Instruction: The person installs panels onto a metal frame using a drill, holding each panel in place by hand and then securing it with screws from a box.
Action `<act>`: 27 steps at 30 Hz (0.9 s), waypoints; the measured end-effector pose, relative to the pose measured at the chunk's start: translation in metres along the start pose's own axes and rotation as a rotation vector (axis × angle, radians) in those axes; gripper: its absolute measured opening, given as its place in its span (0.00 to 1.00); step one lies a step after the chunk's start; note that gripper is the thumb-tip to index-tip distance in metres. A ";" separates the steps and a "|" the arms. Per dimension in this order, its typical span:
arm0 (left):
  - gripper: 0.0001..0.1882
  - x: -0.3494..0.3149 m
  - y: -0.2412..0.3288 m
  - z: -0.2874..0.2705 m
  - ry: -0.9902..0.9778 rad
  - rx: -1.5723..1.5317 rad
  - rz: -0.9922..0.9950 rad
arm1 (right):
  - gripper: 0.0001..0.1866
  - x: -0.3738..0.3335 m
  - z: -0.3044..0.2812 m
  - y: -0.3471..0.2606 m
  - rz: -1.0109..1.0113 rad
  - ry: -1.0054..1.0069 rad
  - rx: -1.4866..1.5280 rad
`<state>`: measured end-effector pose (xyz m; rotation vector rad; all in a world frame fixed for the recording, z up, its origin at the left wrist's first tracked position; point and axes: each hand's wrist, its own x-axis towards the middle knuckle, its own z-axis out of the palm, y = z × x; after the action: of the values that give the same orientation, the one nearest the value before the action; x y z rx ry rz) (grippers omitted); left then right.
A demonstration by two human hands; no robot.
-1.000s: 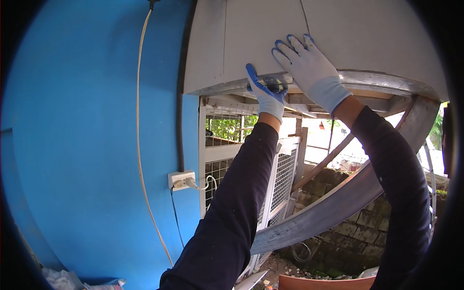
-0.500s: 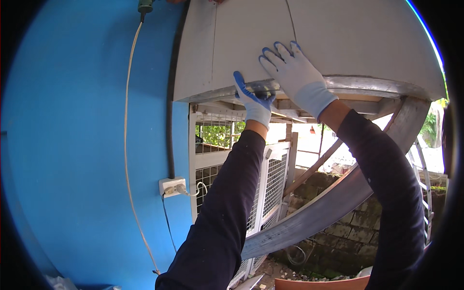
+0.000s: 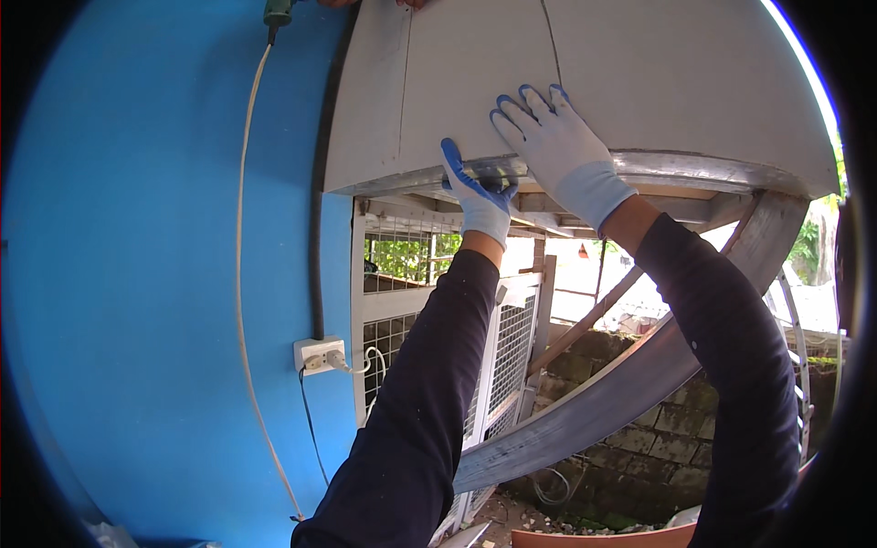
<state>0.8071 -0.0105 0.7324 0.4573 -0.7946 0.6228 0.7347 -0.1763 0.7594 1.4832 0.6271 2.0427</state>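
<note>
A pale grey panel with two dark seams stands in front of me. Along its lower edge runs a shiny metal strip. My left hand, in a white and blue glove, grips this strip from below. Its thumb points up against the front face, and its other fingers curl under the edge, partly hidden. Flat on the panel, just above the strip, rests my right hand in a matching glove. Its fingers are spread near the lower end of one seam, and nothing is held in it.
At top left, another person's hand touches the panel beside a green power tool with a hanging cord. A socket box sits on the blue wall. A curved metal beam crosses below; a ladder stands right.
The view has shifted slightly, moving the panel's edge a little lower in the picture. Both hands keep their places on the strip and the panel.
</note>
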 end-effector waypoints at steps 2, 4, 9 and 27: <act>0.64 0.000 0.001 -0.001 -0.011 0.002 -0.007 | 0.32 0.000 0.000 0.000 0.001 0.008 0.001; 0.64 -0.002 -0.002 0.002 -0.012 0.006 -0.010 | 0.33 -0.002 0.001 0.002 -0.002 0.007 -0.004; 0.64 0.000 -0.001 0.004 0.041 -0.024 -0.028 | 0.33 -0.002 0.003 0.001 0.001 0.026 0.008; 0.61 0.001 0.002 0.002 0.021 -0.009 -0.033 | 0.32 -0.003 0.004 0.000 0.005 0.041 -0.019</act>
<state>0.8050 -0.0103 0.7348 0.4539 -0.7680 0.5920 0.7391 -0.1776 0.7581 1.4373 0.6185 2.0820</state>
